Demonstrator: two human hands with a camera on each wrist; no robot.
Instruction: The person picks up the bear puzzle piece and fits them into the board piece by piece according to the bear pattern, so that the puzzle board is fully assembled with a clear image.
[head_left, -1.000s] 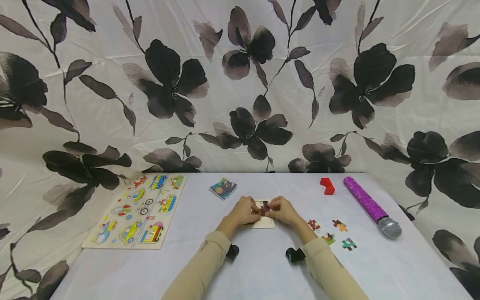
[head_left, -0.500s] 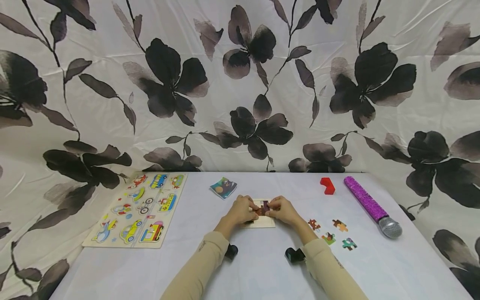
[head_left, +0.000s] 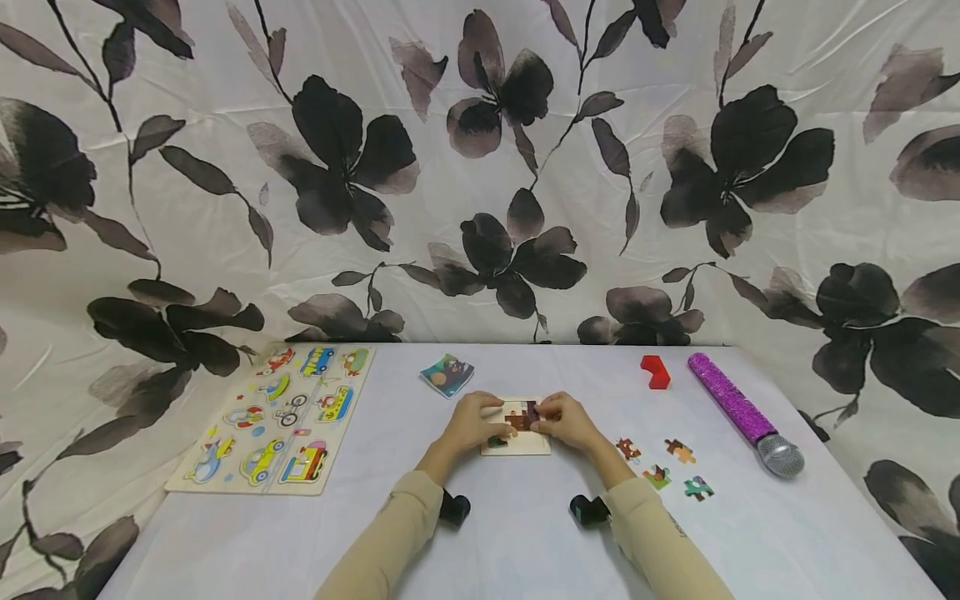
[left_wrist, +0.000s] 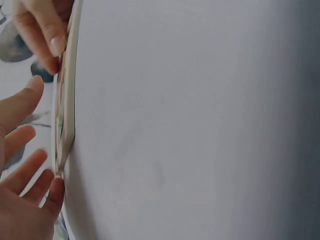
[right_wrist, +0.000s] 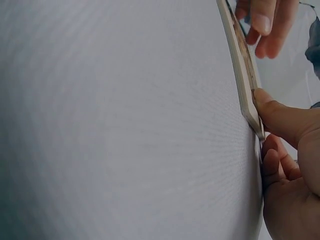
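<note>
A small wooden puzzle tray lies in front of me on the white table, with brown and dark jigsaw pieces inside it. My left hand is at the tray's left side, its fingers spread and holding nothing; the left wrist view shows the gaps between those fingers beside the tray's edge. At the right side, my right hand pinches a dark puzzle piece at the tray with thumb and index finger. In the right wrist view its thumb rests along the tray's corner, the other fingers curled.
Several loose jigsaw pieces lie right of the right forearm. Farther right are a red angular block and a glittery purple microphone. A picture card lies behind the left hand. A large vehicle puzzle board occupies the left.
My left hand has drawn back leftward and its fingers have spread, uncovering more of the tray and its pieces. The right hand has stayed in place.
</note>
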